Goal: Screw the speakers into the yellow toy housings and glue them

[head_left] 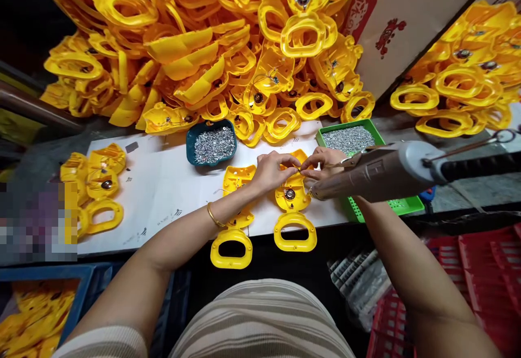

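Two yellow plastic handle shells lie side by side on the white sheet [163, 184] at the table's front edge. My left hand [273, 170] and my right hand [323, 164] meet over the top of the right shell [293, 222], fingertips pinched together on something small there; a metal disc shows in that shell's middle. The left shell [233, 238] lies partly under my left wrist, its loop handle hanging over the edge. A grey power screwdriver [378, 172] hangs in front of my right forearm, untouched by my hands.
A teal dish of screws [214, 144] and a green tray of screws [349, 138] sit just beyond my hands. Big heaps of yellow shells [211, 49] fill the back, more at right [464, 81] and left [95, 184]. Cardboard box [411, 16], red crate [468, 271], blue crate [44, 293].
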Tool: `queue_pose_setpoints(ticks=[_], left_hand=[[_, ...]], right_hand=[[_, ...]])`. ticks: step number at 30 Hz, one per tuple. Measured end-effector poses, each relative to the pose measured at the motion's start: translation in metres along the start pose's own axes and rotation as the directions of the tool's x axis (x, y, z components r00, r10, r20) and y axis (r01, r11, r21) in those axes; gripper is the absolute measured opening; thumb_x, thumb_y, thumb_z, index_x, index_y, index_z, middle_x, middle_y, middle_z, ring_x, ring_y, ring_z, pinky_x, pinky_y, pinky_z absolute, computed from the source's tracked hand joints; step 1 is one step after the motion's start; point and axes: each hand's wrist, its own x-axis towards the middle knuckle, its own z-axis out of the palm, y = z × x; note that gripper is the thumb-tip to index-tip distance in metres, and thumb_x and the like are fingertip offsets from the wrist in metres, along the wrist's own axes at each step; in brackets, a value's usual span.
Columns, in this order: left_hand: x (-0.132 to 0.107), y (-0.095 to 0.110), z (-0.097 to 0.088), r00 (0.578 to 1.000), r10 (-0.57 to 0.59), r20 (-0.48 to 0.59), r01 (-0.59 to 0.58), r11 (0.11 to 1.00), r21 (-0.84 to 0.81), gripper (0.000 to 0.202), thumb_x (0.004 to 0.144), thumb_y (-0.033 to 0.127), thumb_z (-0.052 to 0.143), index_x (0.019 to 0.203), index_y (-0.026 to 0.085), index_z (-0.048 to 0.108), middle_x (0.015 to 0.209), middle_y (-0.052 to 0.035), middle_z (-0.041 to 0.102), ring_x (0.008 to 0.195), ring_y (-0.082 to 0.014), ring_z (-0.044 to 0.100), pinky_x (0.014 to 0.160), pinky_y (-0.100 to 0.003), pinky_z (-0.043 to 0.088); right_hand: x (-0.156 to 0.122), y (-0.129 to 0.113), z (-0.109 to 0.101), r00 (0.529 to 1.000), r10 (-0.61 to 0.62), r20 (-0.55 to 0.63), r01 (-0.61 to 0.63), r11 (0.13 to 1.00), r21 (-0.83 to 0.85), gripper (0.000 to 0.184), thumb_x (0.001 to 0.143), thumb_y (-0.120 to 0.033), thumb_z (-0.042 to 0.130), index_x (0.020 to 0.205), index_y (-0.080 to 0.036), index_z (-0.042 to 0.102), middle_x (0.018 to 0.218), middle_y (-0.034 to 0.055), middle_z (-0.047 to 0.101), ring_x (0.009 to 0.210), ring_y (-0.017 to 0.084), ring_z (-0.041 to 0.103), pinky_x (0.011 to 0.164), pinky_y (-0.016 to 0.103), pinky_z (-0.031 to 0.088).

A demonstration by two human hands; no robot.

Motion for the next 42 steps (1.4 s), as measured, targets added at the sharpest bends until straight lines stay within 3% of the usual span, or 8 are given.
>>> queue_pose_setpoints(ticks=[3, 7, 12, 17, 21, 25, 30, 42], left_hand=[[-0.003, 0.002, 0.000, 0.999, 0.034, 0.010, -0.035, 0.994, 0.101, 0.014, 0.085, 0.020, 0.067, 0.094, 0.027, 0.074, 0.094, 0.0019, 0.076, 0.096, -0.0204, 0.063, 0.097, -0.043, 0.038], [-0.014, 0.002, 0.007, 0.976, 0.219, -0.005, -0.208, 0.930, 0.302, 0.020, 0.086, 0.028, 0.066, 0.106, 0.028, 0.069, 0.107, -0.0016, 0.073, 0.106, -0.0250, 0.059, 0.103, -0.053, 0.028], [-0.019, 0.000, 0.017, 0.953, 0.299, -0.039, -0.258, 0.876, 0.408, 0.018, 0.089, 0.023, 0.061, 0.107, 0.023, 0.064, 0.102, -0.0024, 0.074, 0.102, -0.0225, 0.061, 0.108, -0.052, 0.022], [-0.015, -0.006, 0.018, 0.935, 0.352, -0.052, -0.304, 0.866, 0.398, 0.014, 0.091, 0.020, 0.062, 0.104, 0.024, 0.068, 0.096, -0.0009, 0.075, 0.093, -0.0179, 0.066, 0.111, -0.051, 0.020], [-0.014, -0.011, 0.016, 0.923, 0.378, -0.071, -0.318, 0.853, 0.414, 0.013, 0.090, 0.023, 0.065, 0.101, 0.025, 0.072, 0.089, -0.0006, 0.075, 0.094, -0.0195, 0.065, 0.111, -0.053, 0.020], [-0.013, -0.012, 0.012, 0.923, 0.376, -0.085, -0.299, 0.838, 0.455, 0.009, 0.088, 0.028, 0.068, 0.094, 0.026, 0.076, 0.089, -0.0018, 0.075, 0.104, -0.0244, 0.058, 0.107, -0.052, 0.026], [-0.014, -0.009, 0.010, 0.940, 0.335, -0.064, -0.262, 0.830, 0.493, 0.013, 0.090, 0.033, 0.067, 0.097, 0.027, 0.076, 0.090, -0.0028, 0.073, 0.105, -0.0263, 0.054, 0.102, -0.054, 0.026], [-0.009, -0.005, 0.009, 0.969, 0.247, 0.026, -0.223, 0.816, 0.533, 0.015, 0.086, 0.029, 0.071, 0.100, 0.030, 0.076, 0.091, -0.0039, 0.068, 0.106, -0.0276, 0.050, 0.098, -0.053, 0.026]], right_hand=[[-0.001, -0.015, -0.006, 0.993, 0.069, 0.100, -0.063, 0.996, -0.067, 0.019, 0.077, -0.036, 0.068, 0.076, -0.017, 0.071, 0.070, 0.0017, 0.058, 0.064, 0.013, 0.048, 0.061, 0.028, 0.035], [-0.004, -0.033, -0.011, 0.971, 0.139, 0.197, -0.133, 0.990, -0.042, 0.018, 0.080, -0.032, 0.061, 0.074, -0.016, 0.064, 0.063, 0.0000, 0.056, 0.056, 0.011, 0.045, 0.056, 0.026, 0.033], [-0.007, -0.041, -0.016, 0.950, 0.154, 0.271, -0.166, 0.986, 0.021, 0.022, 0.083, -0.034, 0.055, 0.076, -0.014, 0.063, 0.066, 0.0005, 0.059, 0.059, 0.011, 0.047, 0.056, 0.024, 0.034], [-0.008, -0.040, -0.015, 0.951, 0.147, 0.271, -0.167, 0.985, 0.053, 0.024, 0.085, -0.034, 0.055, 0.080, -0.013, 0.067, 0.073, 0.0028, 0.065, 0.063, 0.012, 0.053, 0.058, 0.024, 0.038], [-0.010, -0.038, -0.010, 0.969, 0.154, 0.195, -0.158, 0.987, 0.006, 0.020, 0.085, -0.028, 0.057, 0.086, -0.013, 0.072, 0.082, 0.0052, 0.070, 0.071, 0.015, 0.059, 0.064, 0.025, 0.041], [-0.015, -0.042, -0.008, 0.980, 0.163, 0.112, -0.154, 0.984, -0.088, 0.023, 0.085, -0.019, 0.056, 0.098, -0.014, 0.075, 0.094, 0.0088, 0.071, 0.082, 0.019, 0.061, 0.074, 0.029, 0.042], [-0.018, -0.049, -0.007, 0.984, 0.141, 0.105, -0.110, 0.959, -0.260, 0.026, 0.087, -0.018, 0.054, 0.100, -0.016, 0.076, 0.090, 0.0087, 0.068, 0.082, 0.020, 0.061, 0.075, 0.029, 0.041], [-0.019, -0.049, 0.002, 0.991, 0.089, 0.100, -0.057, 0.955, -0.291, 0.027, 0.089, -0.017, 0.050, 0.098, -0.013, 0.075, 0.089, 0.0098, 0.064, 0.086, 0.021, 0.059, 0.076, 0.029, 0.040]])
